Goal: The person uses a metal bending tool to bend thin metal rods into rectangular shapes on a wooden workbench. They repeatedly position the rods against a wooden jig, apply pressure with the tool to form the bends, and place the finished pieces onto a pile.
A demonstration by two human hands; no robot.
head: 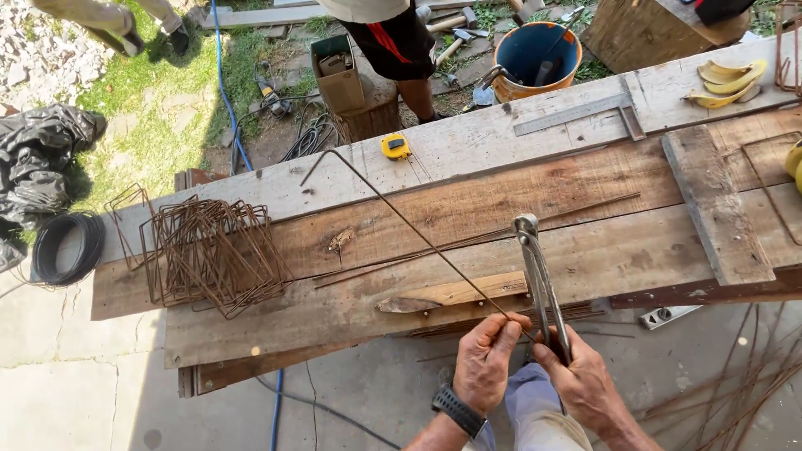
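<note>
The left hand (487, 355) pinches the near end of a bent steel rod (401, 219) lying across the counter (468, 150), fingers closed on it. The right hand (576, 376) grips the pincers (539, 276) by both handles. Keeping the rod flat on the planks and the pincers' head square to it should give a cleaner bend.

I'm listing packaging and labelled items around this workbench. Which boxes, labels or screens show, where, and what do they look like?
Cardboard box: open, brown with a green upper band, on a stump beyond the bench.
Tape measure: small, yellow case with a dark label, on the far plank.
Watch: black, on the left wrist; its face is not visible.
No signs.
</note>
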